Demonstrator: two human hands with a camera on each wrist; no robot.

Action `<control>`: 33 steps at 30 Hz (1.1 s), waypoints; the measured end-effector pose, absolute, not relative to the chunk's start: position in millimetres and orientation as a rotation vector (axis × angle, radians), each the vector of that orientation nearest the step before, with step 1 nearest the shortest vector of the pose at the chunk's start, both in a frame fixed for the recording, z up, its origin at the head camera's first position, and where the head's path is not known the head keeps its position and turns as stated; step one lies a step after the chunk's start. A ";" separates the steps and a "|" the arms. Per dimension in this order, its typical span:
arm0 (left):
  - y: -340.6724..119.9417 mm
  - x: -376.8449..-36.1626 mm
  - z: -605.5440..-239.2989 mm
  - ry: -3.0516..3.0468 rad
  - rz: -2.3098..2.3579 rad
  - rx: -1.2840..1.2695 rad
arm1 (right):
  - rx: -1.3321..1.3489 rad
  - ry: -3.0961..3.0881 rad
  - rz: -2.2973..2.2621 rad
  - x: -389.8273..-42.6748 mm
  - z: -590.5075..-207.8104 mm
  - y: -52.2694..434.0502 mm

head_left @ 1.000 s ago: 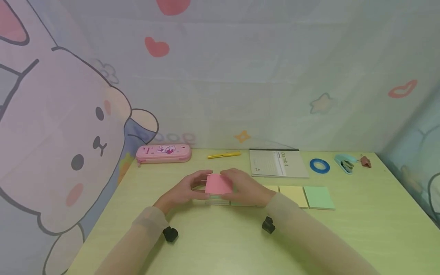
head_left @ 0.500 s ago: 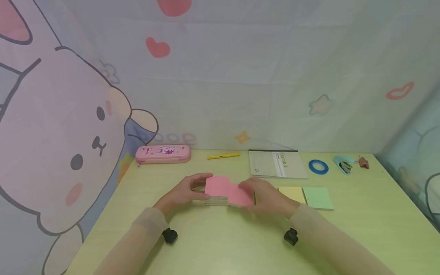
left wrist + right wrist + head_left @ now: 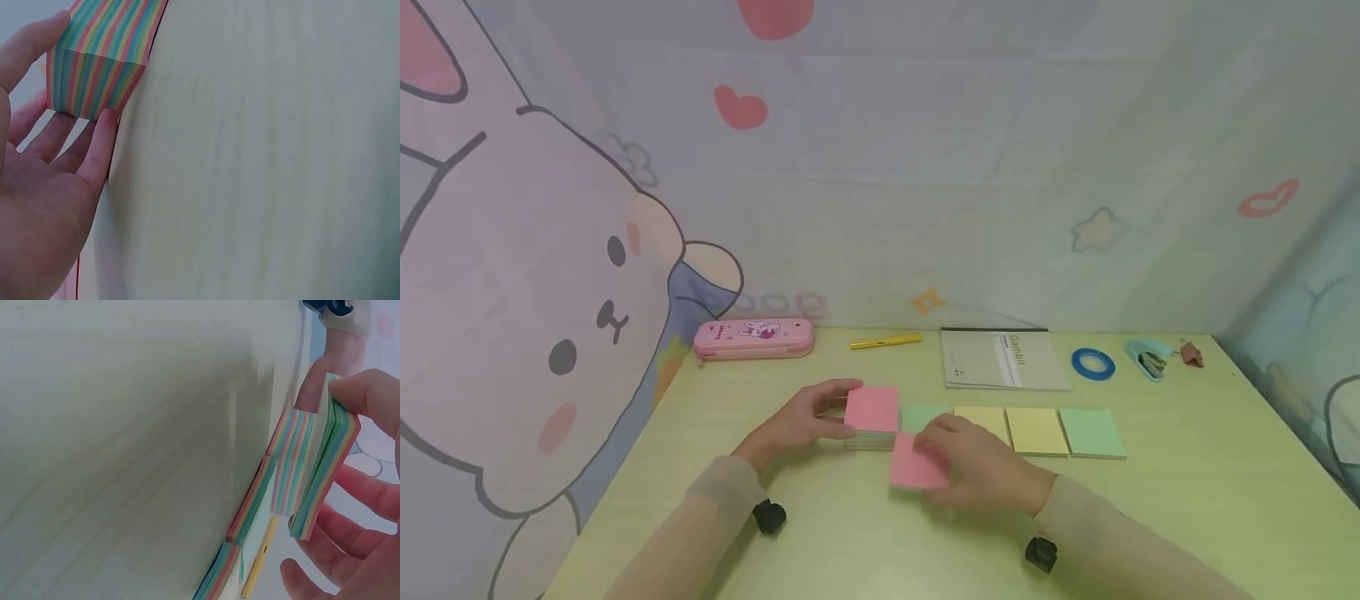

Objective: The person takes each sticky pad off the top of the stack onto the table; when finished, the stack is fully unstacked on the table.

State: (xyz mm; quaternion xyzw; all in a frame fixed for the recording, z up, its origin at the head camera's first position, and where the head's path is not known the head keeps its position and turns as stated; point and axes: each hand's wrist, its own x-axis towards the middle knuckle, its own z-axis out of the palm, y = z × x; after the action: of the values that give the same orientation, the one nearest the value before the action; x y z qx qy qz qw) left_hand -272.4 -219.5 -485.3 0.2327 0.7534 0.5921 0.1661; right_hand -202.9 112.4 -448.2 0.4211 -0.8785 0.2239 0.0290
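Observation:
My left hand (image 3: 793, 425) holds a stack of sticky note pads (image 3: 872, 408) by its left side, the thumb and fingers on opposite faces. The stack has a pink top, and its striped edges in several colours show in the left wrist view. My right hand (image 3: 981, 471) pinches one pink-topped sticky note pad (image 3: 917, 464) in front of the stack and to its right. In the right wrist view that pad (image 3: 334, 469) tilts between thumb and fingers. A green pad (image 3: 925, 413) lies just right of the stack, partly behind the right hand.
Two yellow pads (image 3: 1036, 432) and another green pad (image 3: 1093, 433) continue the row to the right. Along the back lie a pink pencil case (image 3: 754, 338), a yellow pen (image 3: 886, 342), a notebook (image 3: 985, 362), blue tape (image 3: 1093, 364) and a pale blue item (image 3: 1150, 360).
My right hand has drawn a pink-topped pad off the stack, first to the right, then toward the table's front. The green pad and a yellow pad show again. The left hand stays at the stack.

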 end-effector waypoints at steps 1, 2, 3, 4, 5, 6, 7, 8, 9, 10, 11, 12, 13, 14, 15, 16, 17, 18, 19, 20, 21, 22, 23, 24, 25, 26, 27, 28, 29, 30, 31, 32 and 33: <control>-219.6 -272.5 -485.4 2.142 1.688 0.664 | 1.292 -2.726 0.683 -202.6 -448.5 112.6; -219.7 -272.6 -485.5 2.141 1.689 0.665 | 1.287 -2.742 0.678 -202.5 -449.0 112.9; -219.7 -272.8 -485.7 2.140 1.689 0.667 | 1.283 -2.763 0.679 -202.4 -449.7 113.2; -219.9 -272.7 -486.1 2.138 1.691 0.668 | 1.290 -2.774 0.687 -202.1 -450.7 113.1; -220.1 -272.4 -486.2 2.136 1.693 0.667 | 1.299 -2.783 0.698 -201.6 -451.6 112.6; -220.2 -271.9 -486.0 2.137 1.693 0.663 | 1.312 -2.787 0.711 -200.7 -452.4 111.7; -220.2 -271.7 -485.9 2.140 1.692 0.658 | 1.320 -2.790 0.717 -199.6 -453.5 110.2; -220.2 -271.5 -485.7 2.145 1.688 0.657 | 1.330 -2.791 0.723 -198.2 -454.3 108.2; -220.1 -271.4 -485.6 2.148 1.684 0.660 | 1.339 -2.790 0.727 -196.4 -454.9 105.7; -220.0 -271.3 -485.3 2.153 1.681 0.663 | 1.344 -2.790 0.726 -194.6 -455.7 102.8; -219.8 -271.2 -485.2 2.156 1.677 0.664 | 1.344 -2.794 0.717 -192.6 -456.6 99.6; -219.6 -271.4 -485.2 2.159 1.674 0.663 | 1.346 -2.799 0.708 -190.6 -457.7 96.2; -219.4 -271.6 -485.3 2.161 1.671 0.667 | 1.346 -2.804 0.699 -188.8 -459.1 92.7; -219.3 -271.8 -485.4 2.161 1.670 0.671 | 1.354 -2.805 0.692 -187.1 -460.7 89.2; -219.2 -271.9 -485.4 2.164 1.669 0.673 | 1.363 -2.807 0.687 -185.6 -462.1 86.0; -219.2 -271.8 -485.4 2.166 1.670 0.671 | 1.372 -2.812 0.681 -184.3 -463.7 83.2; -219.2 -271.8 -485.4 2.165 1.671 0.669 | 1.377 -2.817 0.675 -183.2 -465.2 81.0; -219.2 -271.7 -485.3 2.165 1.673 0.669 | 1.382 -2.820 0.670 -182.3 -466.4 79.5; -219.1 -271.9 -485.4 2.164 1.673 0.667 | 1.382 -2.818 0.651 -181.7 -467.1 79.2; -219.0 -272.0 -485.5 2.166 1.671 0.667 | 1.379 -2.818 0.622 -181.2 -467.9 79.8; -219.0 -271.9 -485.5 2.167 1.671 0.663 | 1.368 -2.828 0.598 -180.7 -467.7 81.3; -219.1 -271.8 -485.4 2.166 1.671 0.658 | 1.351 -2.843 0.582 -180.2 -467.7 83.8; -219.1 -271.6 -485.4 2.166 1.673 0.655 | 1.338 -2.853 0.565 -180.1 -467.6 86.7; -219.2 -271.4 -485.4 2.167 1.674 0.650 | 1.328 -2.863 0.557 -179.8 -467.3 89.8; -219.5 -271.3 -485.4 2.171 1.672 0.644 | 1.319 -2.872 0.549 -179.5 -467.2 92.9; -219.5 -271.1 -485.1 2.173 1.672 0.640 | 1.311 -2.884 0.549 -179.1 -467.4 95.3; -219.6 -270.9 -484.8 2.174 1.672 0.634 | 1.308 -2.890 0.562 -178.5 -467.2 97.3; -219.6 -270.6 -484.5 2.174 1.672 0.633 | 1.310 -2.886 0.572 -178.2 -467.6 98.7; -219.6 -270.5 -484.4 2.172 1.675 0.636 | 1.312 -2.879 0.576 -177.8 -467.9 99.0; -219.5 -270.4 -484.0 2.170 1.676 0.636 | 1.313 -2.868 0.581 -177.2 -467.9 98.8; -219.2 -270.2 -483.6 2.169 1.676 0.637 | 1.317 -2.851 0.584 -177.0 -467.9 97.9; -219.1 -270.1 -483.7 2.166 1.678 0.639 | 1.319 -2.837 0.586 -177.0 -468.2 96.6; -219.0 -270.0 -483.8 2.162 1.681 0.640 | 1.322 -2.821 0.583 -177.2 -468.6 95.0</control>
State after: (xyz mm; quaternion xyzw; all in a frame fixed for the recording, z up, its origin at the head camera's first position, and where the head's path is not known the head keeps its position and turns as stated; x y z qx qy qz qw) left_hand -270.0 -219.0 -483.8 0.2245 0.7583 0.5896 0.1639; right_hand -177.2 95.0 -468.6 0.4171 -0.8900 0.1838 -0.0140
